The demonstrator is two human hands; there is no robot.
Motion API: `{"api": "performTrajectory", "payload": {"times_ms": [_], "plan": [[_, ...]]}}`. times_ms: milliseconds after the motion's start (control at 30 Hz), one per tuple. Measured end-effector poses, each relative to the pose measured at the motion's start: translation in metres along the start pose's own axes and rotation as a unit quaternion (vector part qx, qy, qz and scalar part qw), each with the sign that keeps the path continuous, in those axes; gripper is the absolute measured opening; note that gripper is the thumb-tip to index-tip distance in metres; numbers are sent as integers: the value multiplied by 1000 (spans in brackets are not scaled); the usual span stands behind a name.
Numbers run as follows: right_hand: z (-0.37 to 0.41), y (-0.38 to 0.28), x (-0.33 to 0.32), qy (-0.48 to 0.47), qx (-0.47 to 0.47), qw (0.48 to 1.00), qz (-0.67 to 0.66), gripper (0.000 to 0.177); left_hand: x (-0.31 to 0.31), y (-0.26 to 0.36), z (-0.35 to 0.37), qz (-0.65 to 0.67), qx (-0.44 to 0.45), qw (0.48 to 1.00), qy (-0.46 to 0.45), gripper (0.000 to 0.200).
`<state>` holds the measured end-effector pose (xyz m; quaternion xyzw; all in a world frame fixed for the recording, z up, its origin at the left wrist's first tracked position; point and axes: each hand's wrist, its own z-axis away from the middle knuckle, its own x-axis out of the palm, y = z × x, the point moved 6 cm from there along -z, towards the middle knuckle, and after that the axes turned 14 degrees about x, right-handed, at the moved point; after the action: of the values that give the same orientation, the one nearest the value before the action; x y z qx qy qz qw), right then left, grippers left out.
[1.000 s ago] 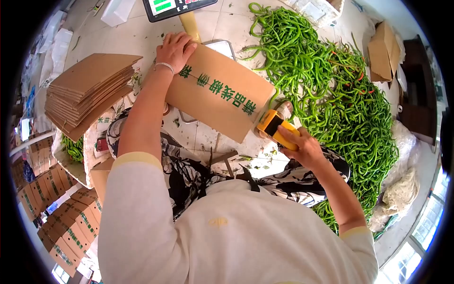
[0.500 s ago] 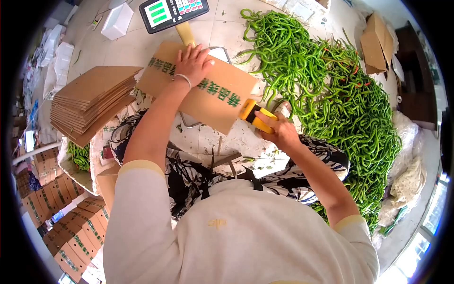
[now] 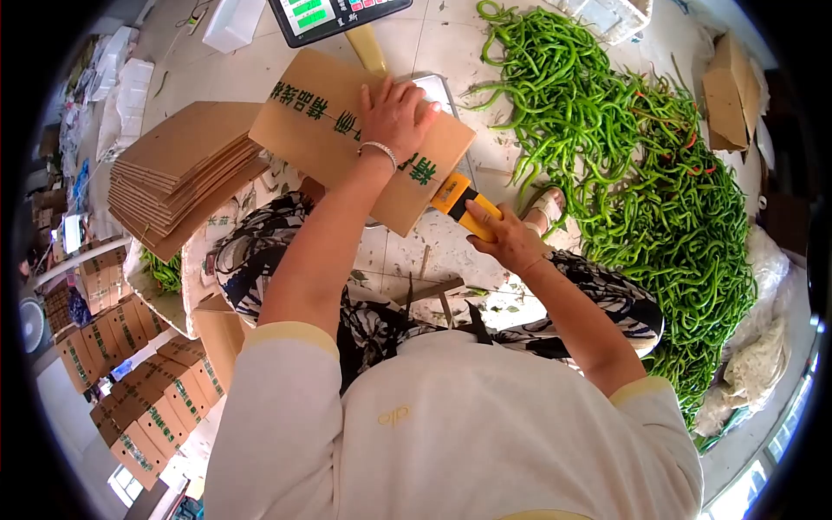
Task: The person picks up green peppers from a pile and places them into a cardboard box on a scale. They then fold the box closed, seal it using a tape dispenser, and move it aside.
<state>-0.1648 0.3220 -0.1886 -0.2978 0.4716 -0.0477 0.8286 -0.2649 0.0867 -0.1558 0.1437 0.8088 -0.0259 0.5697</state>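
Observation:
A brown cardboard box (image 3: 295,117) with green printed characters lies in front of me, tilted. My left hand (image 3: 399,121) presses flat on its top, fingers spread, a bracelet at the wrist. In my right hand (image 3: 513,244) is a yellow-and-black handheld tool (image 3: 452,194), fingers wrapped round its near end. The tool's head meets the box's right edge near the lower corner. Partly covered by the box, a metal-edged scale platform (image 3: 433,87) shows behind it.
A digital scale display (image 3: 334,16) stands beyond the box. Flattened cardboard (image 3: 182,160) is stacked at left, with finished cartons (image 3: 160,407) below. Long green peppers (image 3: 650,217) cover the floor at right. My sandalled foot (image 3: 546,211) is beside them.
The box has turned slightly and its outer end is raised. My left hand has slid along with it, and the tool in my right hand now meets the edge. The whole view has shifted.

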Motion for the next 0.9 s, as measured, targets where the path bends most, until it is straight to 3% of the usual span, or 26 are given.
{"api": "performTrajectory", "payload": {"times_ms": [233,333,433,533,567,633,767,833,900], "plan": [[0,73,55,-94,87,987,100,70,-1,3,-6,26,2,998,-49,33],[-19,55,49,-117,100,986,56,70,-1,5,-6,-3,15,999,-34,32],[-76,8,52,-127,103,980,117,56,-5,5,-8,-6,11,999,-31,31],[-114,-6,75,-187,100,951,225,46,-3,7,-5,2,16,999,-29,30],[-116,-7,73,-167,104,954,227,41,-3,4,-8,-2,17,1000,-19,30],[-103,-13,74,-138,109,957,231,31,-4,1,-11,9,12,1000,-19,29],[-51,-13,80,-233,88,938,240,33,4,2,-10,15,6,1000,-14,28],[-8,-40,78,-265,29,932,244,40,4,2,-14,11,-7,997,-80,34],[24,-81,66,-336,28,928,156,53,2,3,-15,-1,-15,990,-137,40]]}}
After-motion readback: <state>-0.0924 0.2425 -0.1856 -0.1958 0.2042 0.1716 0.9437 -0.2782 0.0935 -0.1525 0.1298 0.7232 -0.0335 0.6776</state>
